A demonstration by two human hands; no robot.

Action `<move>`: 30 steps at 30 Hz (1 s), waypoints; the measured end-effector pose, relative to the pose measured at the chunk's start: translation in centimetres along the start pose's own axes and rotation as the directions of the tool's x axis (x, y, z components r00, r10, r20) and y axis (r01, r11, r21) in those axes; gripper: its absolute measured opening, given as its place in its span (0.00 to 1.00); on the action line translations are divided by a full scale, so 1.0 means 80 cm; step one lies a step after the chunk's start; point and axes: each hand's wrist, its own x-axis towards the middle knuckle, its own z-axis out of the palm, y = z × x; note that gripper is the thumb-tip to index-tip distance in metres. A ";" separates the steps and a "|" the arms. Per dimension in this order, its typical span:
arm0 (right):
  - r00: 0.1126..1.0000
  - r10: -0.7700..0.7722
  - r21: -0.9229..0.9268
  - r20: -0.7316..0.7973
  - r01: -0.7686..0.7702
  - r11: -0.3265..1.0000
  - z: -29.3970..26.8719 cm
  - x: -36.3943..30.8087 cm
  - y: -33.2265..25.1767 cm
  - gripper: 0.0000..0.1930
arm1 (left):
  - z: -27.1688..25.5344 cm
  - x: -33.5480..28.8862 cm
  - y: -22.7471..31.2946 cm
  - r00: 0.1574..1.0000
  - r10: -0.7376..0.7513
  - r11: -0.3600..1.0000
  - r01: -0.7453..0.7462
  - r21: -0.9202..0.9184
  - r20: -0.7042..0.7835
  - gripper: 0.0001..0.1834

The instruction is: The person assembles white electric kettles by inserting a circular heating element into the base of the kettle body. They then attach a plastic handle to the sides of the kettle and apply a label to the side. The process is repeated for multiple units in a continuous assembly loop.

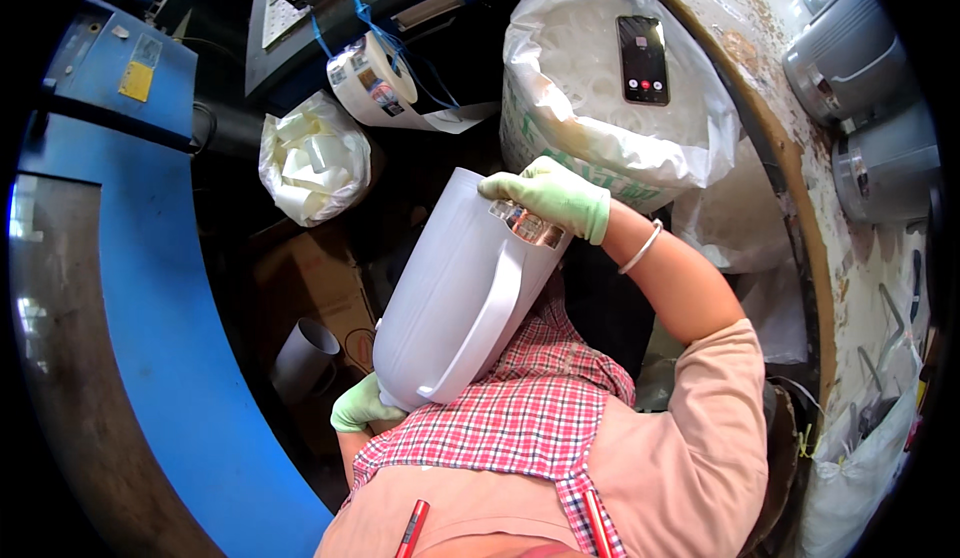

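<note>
Both my hands wear pale green gloves and hold a large pale grey plastic pitcher (440, 278), which lies tilted across my lap. Its curved handle (485, 328) faces up toward me. My right hand (555, 198) grips the pitcher near its upper end, fingers bent over the edge beside a shiny picture sticker (527, 224). At the lower end my left hand (365, 406) supports the pitcher, its fingers partly hidden behind it. A roll of printed stickers (375, 78) hangs from blue string beyond the pitcher.
A white sack (560, 108) of clear plastic pieces stands ahead right, a phone (642, 60) lying on top. Left of it is a bag of pale scraps (315, 163). Another grey pitcher (305, 358) sits low at left, near blue machinery (150, 258). More grey pitchers (845, 53) line the worn bench (790, 138).
</note>
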 end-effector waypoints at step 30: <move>0.492 -0.651 0.414 -0.579 0.864 0.285 -0.146 0.065 -0.277 0.18 | -0.443 0.229 0.615 0.010 0.596 0.332 -0.914 0.234 -0.803 0.17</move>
